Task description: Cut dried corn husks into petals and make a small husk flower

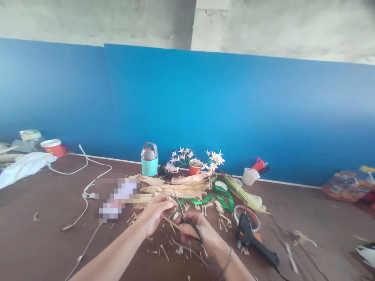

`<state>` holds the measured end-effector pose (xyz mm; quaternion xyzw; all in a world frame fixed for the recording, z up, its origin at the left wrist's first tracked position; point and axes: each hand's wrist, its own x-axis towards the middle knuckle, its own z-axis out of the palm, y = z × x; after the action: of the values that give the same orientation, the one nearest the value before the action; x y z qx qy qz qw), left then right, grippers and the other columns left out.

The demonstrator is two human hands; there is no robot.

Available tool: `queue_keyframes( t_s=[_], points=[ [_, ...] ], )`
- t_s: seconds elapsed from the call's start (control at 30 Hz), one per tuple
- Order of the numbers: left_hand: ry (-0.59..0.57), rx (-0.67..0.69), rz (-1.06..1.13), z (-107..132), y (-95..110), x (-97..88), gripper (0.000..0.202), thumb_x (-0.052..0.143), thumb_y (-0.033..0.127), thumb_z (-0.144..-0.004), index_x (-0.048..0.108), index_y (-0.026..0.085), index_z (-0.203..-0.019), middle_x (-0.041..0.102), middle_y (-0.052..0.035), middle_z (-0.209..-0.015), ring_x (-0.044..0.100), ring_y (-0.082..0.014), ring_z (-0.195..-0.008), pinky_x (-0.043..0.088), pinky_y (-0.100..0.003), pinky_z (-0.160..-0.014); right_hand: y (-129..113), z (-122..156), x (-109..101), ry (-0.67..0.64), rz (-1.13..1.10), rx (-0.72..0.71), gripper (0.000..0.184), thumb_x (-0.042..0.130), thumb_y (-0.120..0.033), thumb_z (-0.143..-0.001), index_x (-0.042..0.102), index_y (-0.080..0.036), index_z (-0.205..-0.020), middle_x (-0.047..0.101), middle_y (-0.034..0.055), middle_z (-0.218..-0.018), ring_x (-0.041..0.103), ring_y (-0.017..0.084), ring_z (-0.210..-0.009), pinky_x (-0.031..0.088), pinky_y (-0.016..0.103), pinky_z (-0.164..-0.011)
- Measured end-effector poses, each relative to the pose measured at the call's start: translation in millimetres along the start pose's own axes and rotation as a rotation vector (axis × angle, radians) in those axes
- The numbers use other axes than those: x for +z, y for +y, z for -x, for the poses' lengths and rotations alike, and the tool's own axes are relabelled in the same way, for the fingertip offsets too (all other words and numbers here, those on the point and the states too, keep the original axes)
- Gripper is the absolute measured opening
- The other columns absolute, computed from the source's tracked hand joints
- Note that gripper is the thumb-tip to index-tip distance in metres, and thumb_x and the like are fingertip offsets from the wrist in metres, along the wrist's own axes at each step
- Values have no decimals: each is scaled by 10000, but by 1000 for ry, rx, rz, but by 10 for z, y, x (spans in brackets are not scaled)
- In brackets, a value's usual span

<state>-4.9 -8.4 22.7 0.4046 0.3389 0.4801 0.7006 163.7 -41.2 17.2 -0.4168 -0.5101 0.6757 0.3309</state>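
My right hand (197,230) is wrapped round a pair of scissors (191,224) with dark handles, blades pointing up and slightly left. Close beside it, my left hand (159,210) is closed in a pinch; a bit of green shows at its fingertips, but what it holds is too small to make out. A thin pale strip (171,222) slants between the two hands; which one grips it is unclear. Just beyond lie dried corn husks (178,191) and a green ribbon (202,201). Small pale cuttings (162,251) are scattered under and around the hands.
A black glue gun (254,238) lies right of my hands, by a tape roll (247,216). Behind stand a turquoise container (149,166), a red cup (194,168) with pale flowers (215,158), and a white cup (250,176). White cables (86,195) run at left.
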Motion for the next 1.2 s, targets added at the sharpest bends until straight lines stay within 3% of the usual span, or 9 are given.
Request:
queue_keyframes(
  t_s=[0.3,0.77,1.2],
  points=[
    [88,9,62,13,11,83,125,707,159,-588,583,143,-591,600,19,-585,535,-101,-563,431,-233,-585,-28,10,39,40,4,-29,431,743,-467,-567,623,-129,-805,530,-44,-471,431,59,-401,290,168,-392],
    [96,47,18,5,-18,69,114,693,170,-613,585,147,-586,596,16,-607,541,-100,-589,425,-221,-613,-36,17,52,103,20,-1,437,751,-479,-546,625,-142,-796,534,-43,-461,417,56,-389,255,158,-366],
    [100,17,61,15,-4,74,139,724,192,-599,592,151,-584,592,18,-588,536,-103,-583,435,-228,-597,-43,13,41,85,38,-20,452,741,-505,-550,618,-127,-764,485,-57,-424,389,46,-366,229,155,-342]
  ],
)
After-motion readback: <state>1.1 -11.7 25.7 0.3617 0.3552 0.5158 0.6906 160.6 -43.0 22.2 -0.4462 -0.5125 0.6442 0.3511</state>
